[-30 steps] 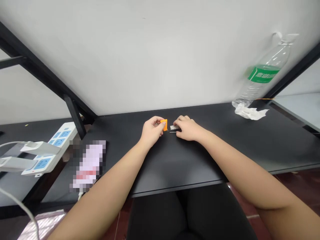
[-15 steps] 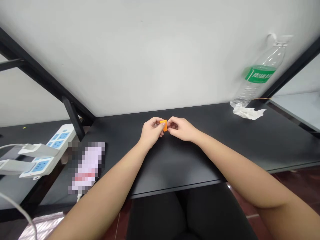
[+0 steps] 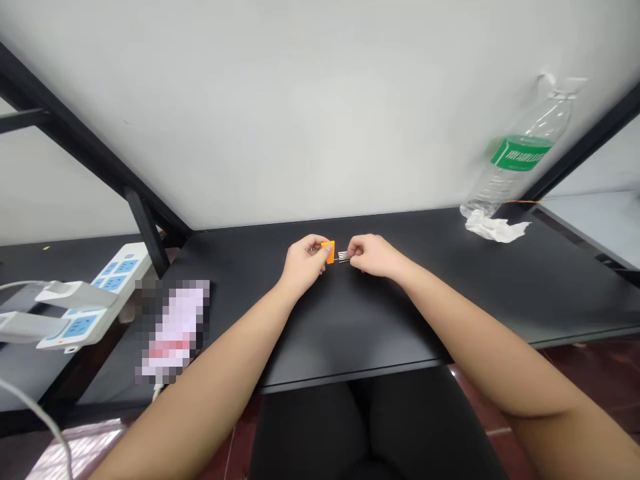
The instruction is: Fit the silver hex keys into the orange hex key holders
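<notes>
A small orange block (image 3: 328, 252) is pinched between the thumb and fingers of my left hand (image 3: 303, 263), above the black table (image 3: 350, 320). Just right of it, my right hand (image 3: 374, 255) has its fingers closed on several thin metal pins (image 3: 343, 257). The pins point left toward the block; one longer pin reaches close to its edge, and whether it touches is too small to tell. More thin pieces show faintly behind the block, by my left fingers.
A clear bottle with a green label (image 3: 521, 153) leans at the right by the wall, with crumpled white tissue (image 3: 496, 228) at its foot. To the left lie a blurred-out pinkish phone-like object (image 3: 176, 327) and a white power strip (image 3: 113, 283) with plugs.
My right hand has drawn a little to the right, away from the orange block, and the metal pins now show between. My left hand keeps its hold on the block.
</notes>
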Motion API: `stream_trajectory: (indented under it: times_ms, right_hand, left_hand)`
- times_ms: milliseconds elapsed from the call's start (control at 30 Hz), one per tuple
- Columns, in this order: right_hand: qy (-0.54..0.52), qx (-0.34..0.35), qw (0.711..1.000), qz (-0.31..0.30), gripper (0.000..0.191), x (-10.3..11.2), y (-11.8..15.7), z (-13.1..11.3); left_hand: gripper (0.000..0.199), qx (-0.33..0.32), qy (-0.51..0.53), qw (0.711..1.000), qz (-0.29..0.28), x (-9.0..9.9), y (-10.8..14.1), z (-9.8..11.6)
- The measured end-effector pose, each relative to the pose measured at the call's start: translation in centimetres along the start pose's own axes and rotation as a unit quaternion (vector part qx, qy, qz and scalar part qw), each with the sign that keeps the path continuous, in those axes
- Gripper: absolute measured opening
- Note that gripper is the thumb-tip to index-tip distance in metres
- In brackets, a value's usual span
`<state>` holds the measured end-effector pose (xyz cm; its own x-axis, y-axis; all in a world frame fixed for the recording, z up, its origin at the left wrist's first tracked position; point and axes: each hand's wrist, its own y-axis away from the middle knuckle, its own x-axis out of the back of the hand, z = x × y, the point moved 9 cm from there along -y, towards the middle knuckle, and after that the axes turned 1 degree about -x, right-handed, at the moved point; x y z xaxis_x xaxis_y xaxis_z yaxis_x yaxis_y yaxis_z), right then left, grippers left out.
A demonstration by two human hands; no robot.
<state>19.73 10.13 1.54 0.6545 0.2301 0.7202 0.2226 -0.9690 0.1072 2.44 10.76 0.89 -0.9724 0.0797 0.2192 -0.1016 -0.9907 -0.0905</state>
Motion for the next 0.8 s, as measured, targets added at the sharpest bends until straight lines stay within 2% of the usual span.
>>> stream_trajectory:
  times_ms: [67,233,333,433,533,600,800]
  right_hand:
    - [0.045,0.000,0.999,0.005,0.010,0.1,0.1,0.0]
    - [0.166,0.005,0.986,-0.031,0.005,-0.8,0.5,-0.2]
    - [0.219,0.028,0.975,-0.002,0.005,0.0,1.0,-0.8]
    - [0.241,0.100,0.965,0.032,0.023,0.4,1.3,-1.9]
    - [0.252,0.131,0.959,0.007,0.040,-0.4,0.8,-1.6]
    - [0.242,0.133,0.961,-0.009,0.035,-0.9,0.2,-1.1]
    - [0.226,0.142,0.964,0.005,0.028,-1.2,-0.5,-1.1]
  left_hand:
    - [0.019,0.005,-0.001,1.000,-0.006,-0.1,0.1,0.0]
    - [0.018,0.004,0.003,1.000,0.010,0.3,-0.1,-0.1]
    - [0.018,-0.002,0.003,1.000,0.007,0.3,-0.2,-0.1]
    - [0.017,-0.006,-0.003,1.000,0.007,0.3,-0.1,-0.1]
    - [0.017,-0.001,-0.005,1.000,0.006,0.2,-0.1,-0.1]
    - [0.017,-0.005,-0.008,1.000,0.006,0.2,-0.1,0.0]
    - [0.017,-0.007,-0.001,1.000,0.008,0.2,-0.2,0.0]
